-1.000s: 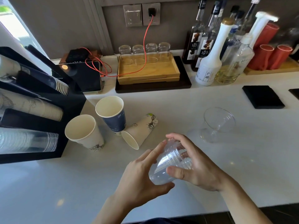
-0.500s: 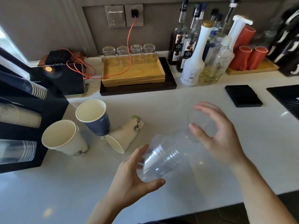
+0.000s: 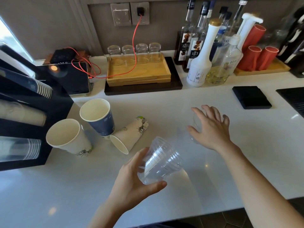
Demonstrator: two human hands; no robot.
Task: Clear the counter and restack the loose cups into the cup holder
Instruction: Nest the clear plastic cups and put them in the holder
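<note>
My left hand (image 3: 131,183) grips a nested stack of clear plastic cups (image 3: 162,161), tilted, above the near part of the white counter (image 3: 246,153). My right hand (image 3: 211,127) is spread over a single clear plastic cup (image 3: 195,120) lying on the counter; the cup is mostly hidden under the palm. Left of it, a white paper cup (image 3: 65,137) and a blue paper cup (image 3: 98,116) stand upright, and a printed white paper cup (image 3: 130,135) lies on its side. The black cup holder (image 3: 54,112) at the left edge holds rows of stacked cups, with clear ones (image 3: 24,148) lowest.
A wooden tray (image 3: 139,74) with upturned glasses sits on a black tray at the back. Syrup bottles (image 3: 199,63) and red cups (image 3: 258,55) stand back right. A black pad (image 3: 251,97) lies right. A black device (image 3: 75,79) with a red cable stands back left.
My right hand let go of the clear stack and moved right onto the lone clear cup. My left hand kept the stack. The view shifted to the right.
</note>
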